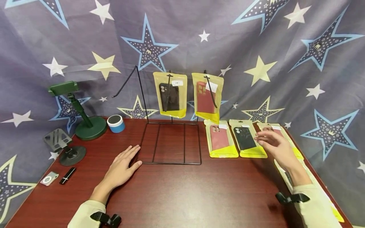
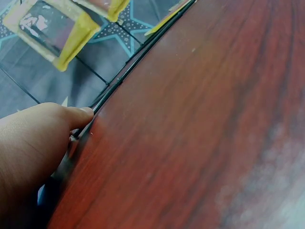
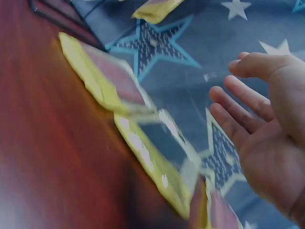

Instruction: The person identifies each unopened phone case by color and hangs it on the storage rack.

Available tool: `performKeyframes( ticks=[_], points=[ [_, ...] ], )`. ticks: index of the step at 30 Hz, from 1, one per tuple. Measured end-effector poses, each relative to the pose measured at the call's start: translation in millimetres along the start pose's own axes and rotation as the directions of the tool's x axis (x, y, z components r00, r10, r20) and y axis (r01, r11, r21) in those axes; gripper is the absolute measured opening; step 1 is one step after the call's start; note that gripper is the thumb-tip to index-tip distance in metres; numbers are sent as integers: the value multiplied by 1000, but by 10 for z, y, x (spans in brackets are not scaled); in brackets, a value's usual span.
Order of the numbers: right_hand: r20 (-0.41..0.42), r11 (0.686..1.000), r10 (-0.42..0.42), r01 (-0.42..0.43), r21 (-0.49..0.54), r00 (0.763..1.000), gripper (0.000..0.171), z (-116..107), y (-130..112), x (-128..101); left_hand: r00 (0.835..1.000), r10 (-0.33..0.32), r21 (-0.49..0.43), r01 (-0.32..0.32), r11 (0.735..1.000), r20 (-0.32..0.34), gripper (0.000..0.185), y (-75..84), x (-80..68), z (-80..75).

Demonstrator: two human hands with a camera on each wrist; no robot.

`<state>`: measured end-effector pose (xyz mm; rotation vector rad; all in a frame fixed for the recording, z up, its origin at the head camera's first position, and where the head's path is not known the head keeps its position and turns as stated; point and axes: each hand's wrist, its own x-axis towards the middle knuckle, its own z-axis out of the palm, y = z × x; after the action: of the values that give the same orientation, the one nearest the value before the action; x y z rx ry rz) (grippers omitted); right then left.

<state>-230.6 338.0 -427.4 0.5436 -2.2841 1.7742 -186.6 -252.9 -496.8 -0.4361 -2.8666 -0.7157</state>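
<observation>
Left hand (image 1: 124, 164) lies flat on the tabletop (image 1: 182, 193), grip released, fingertips touching the wire rack (image 1: 171, 142) at its front left corner. Two packaged phone cases hang on the rack: black (image 1: 169, 94), red (image 1: 207, 96). Its leftmost hook looks bare. Three more packs lie flat to the right. Right hand (image 1: 275, 146) hovers over them, grip released, nearest the black-case pack (image 1: 246, 138), not touching. Judged: hanging partly done.

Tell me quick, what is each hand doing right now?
Left hand: open, flat on the dark red wooden table, touching the black wire display rack.
Right hand: open, holding nothing, above the yellow-edged phone case packets.
</observation>
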Motion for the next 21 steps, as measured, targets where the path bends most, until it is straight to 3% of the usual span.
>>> performKeyframes(
  ticks=[9, 15, 21],
  points=[
    [0, 983, 74, -73, -166, 997, 34, -509, 88, -620, 1000, 0, 1, 0, 1000, -8, 63, -3, 1, -7],
    [-63, 909, 174, -185, -374, 983, 33, -852, 151, -974, 1000, -4, -3, 4, 1000, -7, 62, 19, 0, -21],
    [-181, 859, 227, -284, -426, 957, 34, -1030, 222, -1227, 1000, -11, -4, 11, 1000, 3, 62, 20, 3, -11]
  ],
)
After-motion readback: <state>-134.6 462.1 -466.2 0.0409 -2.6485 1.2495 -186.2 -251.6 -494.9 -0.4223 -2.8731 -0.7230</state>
